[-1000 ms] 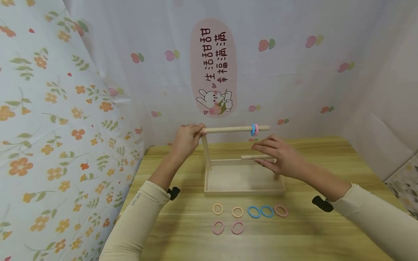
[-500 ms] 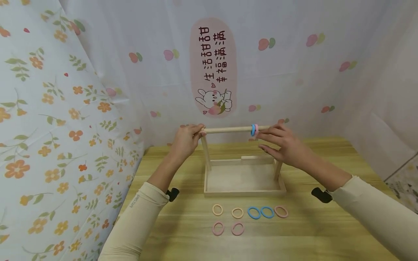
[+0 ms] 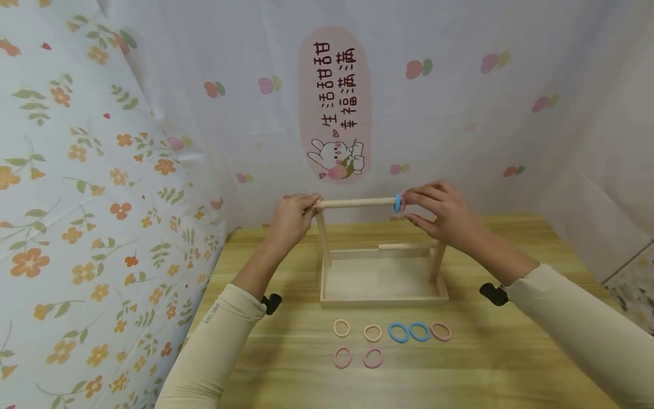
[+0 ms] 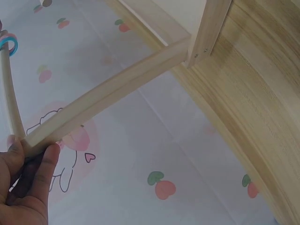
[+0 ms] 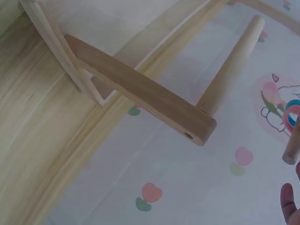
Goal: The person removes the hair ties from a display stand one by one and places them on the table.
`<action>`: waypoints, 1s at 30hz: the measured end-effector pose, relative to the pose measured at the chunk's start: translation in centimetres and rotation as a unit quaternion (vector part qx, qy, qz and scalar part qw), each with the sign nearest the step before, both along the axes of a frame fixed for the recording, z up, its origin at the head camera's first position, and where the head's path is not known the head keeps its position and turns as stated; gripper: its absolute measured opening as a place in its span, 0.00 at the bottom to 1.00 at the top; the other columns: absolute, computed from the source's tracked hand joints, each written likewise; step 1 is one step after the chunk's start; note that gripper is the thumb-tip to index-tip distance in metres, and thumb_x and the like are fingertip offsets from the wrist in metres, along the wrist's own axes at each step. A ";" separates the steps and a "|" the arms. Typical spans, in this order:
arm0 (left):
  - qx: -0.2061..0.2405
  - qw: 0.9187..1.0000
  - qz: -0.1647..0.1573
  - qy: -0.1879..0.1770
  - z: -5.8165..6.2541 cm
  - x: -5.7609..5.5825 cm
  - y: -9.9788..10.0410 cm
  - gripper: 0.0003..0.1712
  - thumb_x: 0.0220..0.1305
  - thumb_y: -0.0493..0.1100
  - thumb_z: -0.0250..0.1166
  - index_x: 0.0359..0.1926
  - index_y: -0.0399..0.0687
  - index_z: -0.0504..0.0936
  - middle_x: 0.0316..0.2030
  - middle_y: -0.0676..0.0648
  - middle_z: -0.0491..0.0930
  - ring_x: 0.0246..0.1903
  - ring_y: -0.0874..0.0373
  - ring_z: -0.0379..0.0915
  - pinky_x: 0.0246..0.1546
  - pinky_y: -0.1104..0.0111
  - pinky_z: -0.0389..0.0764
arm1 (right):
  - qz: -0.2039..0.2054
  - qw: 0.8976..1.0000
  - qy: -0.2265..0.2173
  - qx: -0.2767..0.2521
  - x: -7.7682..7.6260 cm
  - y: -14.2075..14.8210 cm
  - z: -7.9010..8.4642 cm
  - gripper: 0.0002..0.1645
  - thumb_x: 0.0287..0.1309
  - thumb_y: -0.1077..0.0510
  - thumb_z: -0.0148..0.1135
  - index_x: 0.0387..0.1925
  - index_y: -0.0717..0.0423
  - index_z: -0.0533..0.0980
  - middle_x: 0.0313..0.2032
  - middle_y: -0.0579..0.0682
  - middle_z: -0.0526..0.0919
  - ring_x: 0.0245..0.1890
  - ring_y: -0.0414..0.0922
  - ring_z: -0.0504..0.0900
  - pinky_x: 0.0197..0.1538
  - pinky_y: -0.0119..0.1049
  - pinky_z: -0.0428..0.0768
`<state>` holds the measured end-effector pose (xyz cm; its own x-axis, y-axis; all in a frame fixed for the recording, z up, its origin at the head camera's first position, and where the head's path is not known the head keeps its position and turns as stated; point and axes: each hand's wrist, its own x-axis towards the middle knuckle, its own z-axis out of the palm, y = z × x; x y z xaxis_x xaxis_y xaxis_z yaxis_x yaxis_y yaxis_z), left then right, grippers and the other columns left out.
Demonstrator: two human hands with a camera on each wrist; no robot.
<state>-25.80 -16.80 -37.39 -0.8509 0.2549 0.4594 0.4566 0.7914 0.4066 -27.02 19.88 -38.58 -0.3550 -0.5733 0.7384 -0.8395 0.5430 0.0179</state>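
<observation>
My left hand (image 3: 292, 220) grips the top corner of a wooden stand's left post (image 3: 324, 238), where a long wooden rod (image 3: 357, 203) joins it. A blue ring (image 3: 397, 203) and a pink ring (image 5: 287, 119) hang around that rod near its free end. At this end is my right hand (image 3: 444, 213), index fingertip beside the pink ring and thumb lower, apart from the index finger. In the right wrist view the rod's bare end shows just above the fingertips. The right post (image 5: 140, 91) carries a lower rod (image 5: 232, 65) at its top.
The stand's shallow wooden tray (image 3: 383, 303) rests on the table (image 3: 286, 352). In front of it lie several loose rings: yellow (image 3: 341, 328), blue (image 3: 398, 333) and pink (image 3: 342, 357). A printed cloth (image 3: 230, 136) hangs close behind.
My right hand has risen from beside the lower rod to the long rod's free end, covering that end. The rings on the rod have hardly moved. My left hand stays at the corner.
</observation>
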 end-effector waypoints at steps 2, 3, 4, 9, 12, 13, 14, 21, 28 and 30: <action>0.001 1.000 -0.003 -0.005 -0.1 0.0 0.1 0.19 0.78 0.47 0.69 0.61 0.43 0.91 0.49 0.38 0.94 0.36 0.48 0.87 0.36 0.59 0.90 | -0.005 1.000 -0.002 -0.004 -0.1 0.0 -0.3 0.39 0.82 0.32 0.52 0.55 0.63 0.88 0.52 0.63 0.92 0.49 0.66 0.83 0.52 0.60 0.82; 0.001 1.000 -0.004 -0.006 -0.1 0.0 0.1 0.18 0.78 0.47 0.69 0.61 0.43 0.92 0.48 0.38 0.94 0.35 0.49 0.86 0.36 0.60 0.89 | -0.007 1.000 -0.004 -0.005 -0.2 0.0 -0.4 0.39 0.81 0.32 0.53 0.55 0.63 0.88 0.52 0.63 0.92 0.49 0.66 0.83 0.52 0.60 0.82; 0.002 1.000 -0.006 -0.007 -0.1 0.0 0.2 0.18 0.78 0.47 0.69 0.60 0.43 0.92 0.48 0.38 0.94 0.34 0.50 0.85 0.35 0.60 0.88 | -0.009 1.000 -0.009 -0.007 -0.3 0.0 -0.6 0.35 0.79 0.34 0.60 0.55 0.64 0.88 0.53 0.64 0.92 0.49 0.66 0.83 0.53 0.61 0.81; 0.017 1.000 -0.009 -0.010 -0.2 0.0 0.1 0.18 0.78 0.45 0.69 0.61 0.41 0.91 0.49 0.37 0.94 0.35 0.50 0.87 0.37 0.59 0.89 | -0.033 0.999 -0.034 -0.005 -0.6 -0.4 -0.8 0.32 0.55 0.56 0.87 0.60 0.64 0.86 0.55 0.65 0.91 0.52 0.67 0.82 0.55 0.64 0.81; 0.018 1.000 -0.008 -0.009 -0.2 -0.1 0.0 0.19 0.78 0.45 0.69 0.62 0.40 0.91 0.49 0.37 0.93 0.37 0.48 0.89 0.39 0.57 0.91 | -0.048 0.997 -0.053 -0.006 -0.7 -0.7 -0.7 0.34 0.51 0.60 0.89 0.60 0.64 0.86 0.54 0.64 0.92 0.52 0.66 0.81 0.55 0.65 0.82; 0.017 1.000 -0.007 -0.008 -0.2 0.0 -0.1 0.19 0.78 0.45 0.69 0.62 0.40 0.91 0.49 0.37 0.93 0.37 0.48 0.89 0.39 0.57 0.90 | -0.052 0.997 -0.058 -0.007 -0.8 -0.8 -0.7 0.34 0.52 0.60 0.88 0.60 0.63 0.86 0.54 0.64 0.92 0.52 0.66 0.81 0.54 0.65 0.82; 0.016 1.000 -0.007 -0.007 -0.2 0.0 -0.1 0.20 0.78 0.45 0.69 0.62 0.40 0.91 0.49 0.37 0.93 0.37 0.48 0.89 0.41 0.56 0.90 | -0.055 0.996 -0.064 -0.008 -0.8 -0.8 -0.6 0.34 0.52 0.60 0.88 0.61 0.63 0.86 0.53 0.64 0.92 0.52 0.66 0.81 0.54 0.65 0.83; 0.009 1.000 -0.001 -0.010 -0.1 0.1 -0.1 0.20 0.78 0.46 0.69 0.62 0.41 0.91 0.48 0.38 0.94 0.36 0.47 0.87 0.46 0.54 0.86 | -0.068 0.993 -0.100 -0.004 -1.0 -1.1 -0.9 0.32 0.57 0.61 0.85 0.63 0.62 0.86 0.55 0.63 0.92 0.55 0.65 0.81 0.57 0.65 0.84; 0.005 1.000 -0.004 -0.001 -0.1 0.0 -0.1 0.17 0.77 0.46 0.69 0.58 0.42 0.92 0.45 0.38 0.94 0.34 0.48 0.85 0.38 0.56 0.88 | -0.066 0.992 -0.107 -0.019 -1.0 -1.2 -0.9 0.31 0.57 0.63 0.85 0.62 0.65 0.86 0.54 0.64 0.92 0.54 0.66 0.81 0.56 0.65 0.83; 0.002 1.000 -0.002 -0.001 -0.2 -0.1 -0.1 0.17 0.77 0.47 0.69 0.58 0.43 0.92 0.45 0.39 0.94 0.34 0.48 0.85 0.39 0.56 0.87 | -0.067 0.992 -0.105 -0.022 -1.0 -1.2 -0.9 0.30 0.57 0.63 0.85 0.61 0.65 0.86 0.54 0.65 0.92 0.53 0.66 0.81 0.55 0.65 0.82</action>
